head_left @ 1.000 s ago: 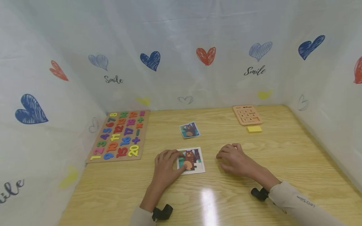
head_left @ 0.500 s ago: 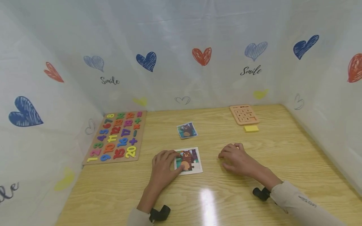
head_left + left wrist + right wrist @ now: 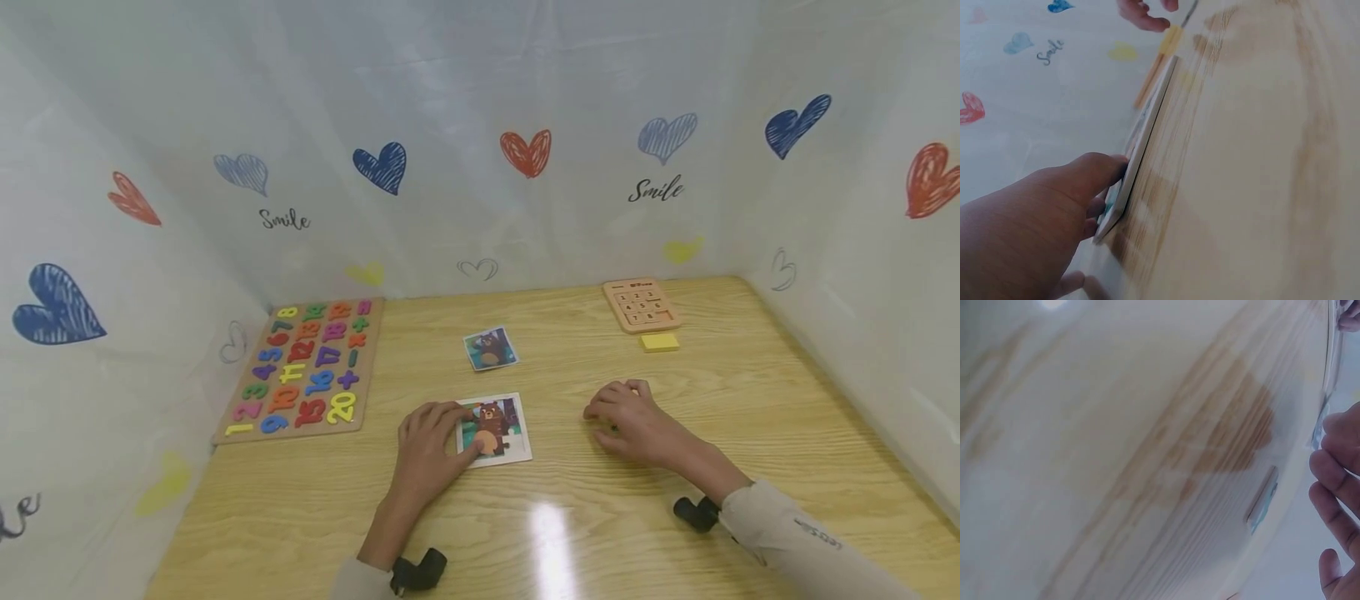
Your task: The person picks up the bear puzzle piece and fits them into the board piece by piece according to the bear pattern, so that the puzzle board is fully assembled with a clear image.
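Note:
My left hand (image 3: 426, 450) holds the left side of a bear jigsaw puzzle (image 3: 519, 450) in a white frame, thumb and fingers over its picture. A white gap shows at the picture's lower right. In the left wrist view my thumb (image 3: 1100, 172) lies over the board's near edge (image 3: 1147, 140). To the puzzle's right, my right hand (image 3: 633, 425) hovers low over the table with fingers loosely bent. A green bit shows under it; the right wrist view has a small flat piece (image 3: 1262, 499) on the table, apart from the fingers (image 3: 1338, 512). I see nothing clearly held there.
Behind the puzzle lies a bear picture card (image 3: 491, 348). A board of coloured numbers (image 3: 300, 367) sits at the left. At the back right are a wooden sliding number puzzle (image 3: 641, 305) and a yellow block (image 3: 660, 342). White curtains (image 3: 442, 225) border the table.
The head view has drifted slightly, shifting the scene left. Both hands keep nearly the same pose; a green bit now shows under the right hand.

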`<state>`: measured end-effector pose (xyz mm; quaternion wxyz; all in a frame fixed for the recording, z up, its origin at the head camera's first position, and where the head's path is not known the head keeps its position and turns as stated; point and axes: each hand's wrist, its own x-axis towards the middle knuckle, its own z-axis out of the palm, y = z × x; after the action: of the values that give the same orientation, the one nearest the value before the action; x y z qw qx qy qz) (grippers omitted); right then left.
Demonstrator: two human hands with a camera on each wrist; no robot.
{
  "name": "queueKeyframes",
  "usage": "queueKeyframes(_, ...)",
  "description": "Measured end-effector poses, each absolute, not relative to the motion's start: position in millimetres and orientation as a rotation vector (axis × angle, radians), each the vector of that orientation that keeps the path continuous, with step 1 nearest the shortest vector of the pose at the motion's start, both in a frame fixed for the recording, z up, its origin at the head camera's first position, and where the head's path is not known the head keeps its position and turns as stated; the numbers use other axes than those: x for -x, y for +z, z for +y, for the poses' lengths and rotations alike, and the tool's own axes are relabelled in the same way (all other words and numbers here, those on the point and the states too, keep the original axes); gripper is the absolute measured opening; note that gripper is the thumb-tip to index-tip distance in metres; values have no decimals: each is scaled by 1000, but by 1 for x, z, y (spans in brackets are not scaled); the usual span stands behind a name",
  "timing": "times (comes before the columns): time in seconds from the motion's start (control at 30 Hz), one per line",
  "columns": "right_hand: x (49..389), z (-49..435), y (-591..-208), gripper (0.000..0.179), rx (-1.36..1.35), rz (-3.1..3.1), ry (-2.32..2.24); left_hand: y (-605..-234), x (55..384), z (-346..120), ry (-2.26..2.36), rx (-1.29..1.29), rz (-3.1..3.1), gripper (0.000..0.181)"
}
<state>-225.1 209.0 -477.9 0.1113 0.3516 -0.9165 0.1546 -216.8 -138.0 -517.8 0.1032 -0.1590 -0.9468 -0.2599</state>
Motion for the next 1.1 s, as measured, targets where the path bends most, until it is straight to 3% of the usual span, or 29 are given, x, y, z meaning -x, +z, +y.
queueKeyframes(1.1, 226, 241, -482, 18, -914, -2748, 480, -516, 215, -137, -783, 456, -2812, 42)
